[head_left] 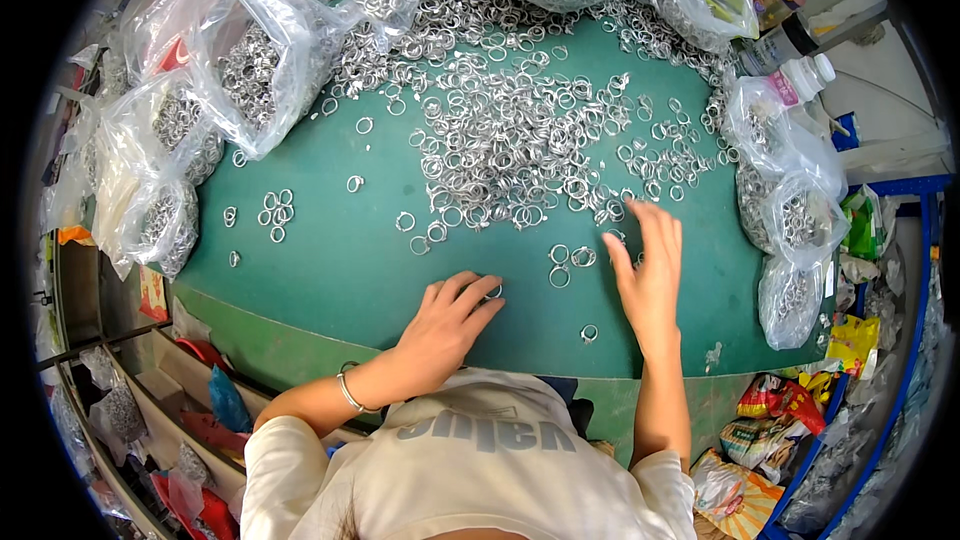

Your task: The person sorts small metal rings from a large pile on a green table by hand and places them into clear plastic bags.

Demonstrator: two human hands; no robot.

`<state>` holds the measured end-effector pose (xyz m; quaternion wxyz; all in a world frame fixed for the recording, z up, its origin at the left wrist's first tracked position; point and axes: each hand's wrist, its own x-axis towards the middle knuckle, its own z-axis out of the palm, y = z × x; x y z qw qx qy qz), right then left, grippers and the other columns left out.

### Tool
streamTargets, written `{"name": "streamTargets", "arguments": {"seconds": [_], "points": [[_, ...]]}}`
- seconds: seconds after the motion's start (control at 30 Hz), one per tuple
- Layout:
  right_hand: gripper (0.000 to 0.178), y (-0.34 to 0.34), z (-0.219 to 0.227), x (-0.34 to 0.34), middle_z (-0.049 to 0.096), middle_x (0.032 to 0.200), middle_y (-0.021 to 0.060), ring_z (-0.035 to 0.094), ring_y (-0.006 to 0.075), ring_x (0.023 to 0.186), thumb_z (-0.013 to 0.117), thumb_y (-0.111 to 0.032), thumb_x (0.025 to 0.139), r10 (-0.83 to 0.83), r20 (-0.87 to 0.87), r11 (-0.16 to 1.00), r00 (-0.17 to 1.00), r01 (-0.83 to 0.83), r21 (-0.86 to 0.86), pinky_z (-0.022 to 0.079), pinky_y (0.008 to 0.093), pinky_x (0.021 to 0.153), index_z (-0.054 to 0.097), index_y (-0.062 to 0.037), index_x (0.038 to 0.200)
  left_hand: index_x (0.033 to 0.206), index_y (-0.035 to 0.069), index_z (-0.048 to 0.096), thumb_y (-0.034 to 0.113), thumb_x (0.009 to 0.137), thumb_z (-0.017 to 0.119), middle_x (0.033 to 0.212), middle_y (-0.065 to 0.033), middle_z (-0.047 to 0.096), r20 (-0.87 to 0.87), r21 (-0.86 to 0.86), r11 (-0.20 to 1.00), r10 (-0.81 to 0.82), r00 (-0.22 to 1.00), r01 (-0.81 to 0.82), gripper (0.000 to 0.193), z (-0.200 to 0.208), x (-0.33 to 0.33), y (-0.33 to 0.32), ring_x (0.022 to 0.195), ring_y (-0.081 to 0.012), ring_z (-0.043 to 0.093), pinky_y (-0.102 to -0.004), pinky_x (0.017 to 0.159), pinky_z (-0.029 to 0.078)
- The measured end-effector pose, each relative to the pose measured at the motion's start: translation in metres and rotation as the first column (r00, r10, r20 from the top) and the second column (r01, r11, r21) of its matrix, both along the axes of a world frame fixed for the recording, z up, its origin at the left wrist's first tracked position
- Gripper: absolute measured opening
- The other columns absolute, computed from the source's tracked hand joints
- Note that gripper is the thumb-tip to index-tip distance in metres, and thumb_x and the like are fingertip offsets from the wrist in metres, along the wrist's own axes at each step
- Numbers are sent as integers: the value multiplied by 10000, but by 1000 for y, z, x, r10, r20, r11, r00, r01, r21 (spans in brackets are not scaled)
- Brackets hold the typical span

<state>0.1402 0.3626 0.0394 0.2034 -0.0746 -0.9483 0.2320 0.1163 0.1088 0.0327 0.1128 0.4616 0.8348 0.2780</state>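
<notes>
My left hand (445, 328) is low over the green table, its fingers bent and closed round a silver ring (495, 291) that shows at the fingertips. Further right, my right hand (650, 275) has its thumb and fingers apart, with the fingertips at the lower right edge of a loose heap of silver rings (510, 145). A few rings near its thumb are partly hidden by the hand. Between my hands lies a small group of three rings (559, 277). One single ring (589, 333) lies closer to me.
Clear plastic bags full of rings line the table's back and sides, such as an open bag (250, 75) at left and a bag (790, 300) at right. Several rings (277, 210) lie apart on the left. White bottles (800, 78) stand at back right; drawers (165, 375) are below left.
</notes>
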Motion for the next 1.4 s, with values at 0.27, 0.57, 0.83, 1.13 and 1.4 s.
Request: {"name": "streamTargets", "arguments": {"seconds": [0.27,0.57,0.83,1.13,1.4], "points": [[161,22,-9,-9,607,831,131,562,300,794,693,-37,761,-77,52,979,996,85,-188,447,377,739,626,3,901,1078,-15,581,-126,665,548,1046,-151,534,76,216,976,-6,997,-10,428,-19,-5,-3,988,-345,512,-406,832,464],[109,34,7,15,597,900,77,519,250,918,705,-99,756,-245,22,939,969,232,253,344,380,825,645,-67,841,1124,-20,561,-67,745,592,1108,-152,498,56,158,984,80,995,-88,384,-7,-3,12,931,-322,509,-389,816,455],[96,5,-2,-9,581,835,66,506,258,861,708,-85,741,-33,125,995,992,20,102,347,384,760,636,-43,789,1161,-36,527,-60,773,562,1127,-181,485,164,115,992,40,986,-60,391,-17,-4,1,930,-340,491,-398,818,439],[182,-54,0,23,581,984,96,544,277,921,704,-84,733,496,111,863,861,-473,-178,413,367,813,626,-28,887,1221,29,513,43,778,676,1148,-161,493,158,141,977,136,978,-159,472,3,-2,17,968,-332,500,-393,848,447],[547,2,-9,51,384,1363,215,370,384,1233,686,-174,803,-360,283,915,889,277,292,319,504,968,473,-15,1282,1141,37,562,32,782,662,1127,-151,489,89,92,996,-17,996,9,372,-22,-1,18,1021,-331,479,-410,862,435]]}}
